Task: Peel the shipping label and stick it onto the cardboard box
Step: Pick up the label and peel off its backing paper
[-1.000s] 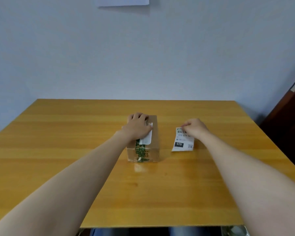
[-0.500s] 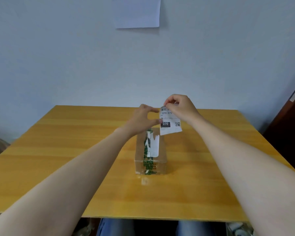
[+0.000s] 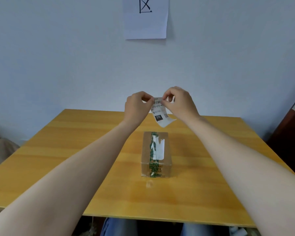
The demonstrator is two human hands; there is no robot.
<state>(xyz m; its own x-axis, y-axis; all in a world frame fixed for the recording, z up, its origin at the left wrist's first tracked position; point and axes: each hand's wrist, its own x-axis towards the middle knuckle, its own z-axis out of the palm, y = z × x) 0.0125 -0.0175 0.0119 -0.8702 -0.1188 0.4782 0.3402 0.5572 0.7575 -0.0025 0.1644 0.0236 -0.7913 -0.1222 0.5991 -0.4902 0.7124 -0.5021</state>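
- Both hands pinch the top edge of the label [image 3: 159,113] at frame centre: left hand [image 3: 136,107] on its left corner, right hand [image 3: 179,103] on its right.
- From that pinch the label hangs in the air, lower end curling.
- Directly below it the box [image 3: 156,154] rests on the table [image 3: 75,150].

A honey-yellow wooden table [image 3: 75,150] with streaky grain fills the lower view, glossy enough to catch light near its front edge. Behind it rises a plain pale blue-grey wall [image 3: 58,65], and up top a white paper sheet [image 3: 146,23] hangs flat on it, bearing a big black character. Far right, a dark brown wooden panel [image 3: 291,133] stands beside the table; far left, a beige fabric lump [image 3: 0,150] peeks in.
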